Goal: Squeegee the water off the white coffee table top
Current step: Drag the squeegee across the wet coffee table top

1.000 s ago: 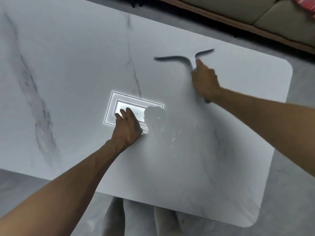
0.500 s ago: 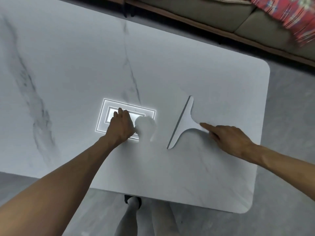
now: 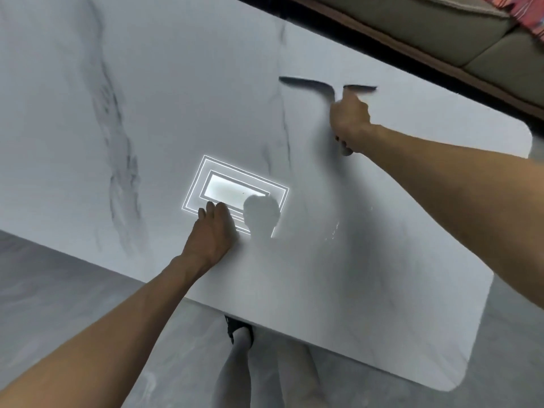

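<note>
The white marble-look coffee table top (image 3: 164, 92) fills most of the view. My right hand (image 3: 350, 122) grips the handle of a squeegee (image 3: 309, 83), whose dark blade lies across the far right part of the top; the handle end shows below my fist. A few small water glints (image 3: 334, 231) lie on the surface nearer to me. My left hand (image 3: 210, 235) rests flat on the table, fingers together, at the near edge of a bright rectangular ceiling-light reflection (image 3: 235, 191).
A beige sofa (image 3: 441, 30) on a wooden base runs along the far side, with a red patterned cloth (image 3: 530, 13) at the top right. Grey floor (image 3: 59, 290) surrounds the table. My legs and a dark shoe (image 3: 238, 331) show below the near edge.
Half a second ago the squeegee was near the middle of the table, blade running towards me. Now it is out at the far right side, blade crosswise. My left hand stayed put.
</note>
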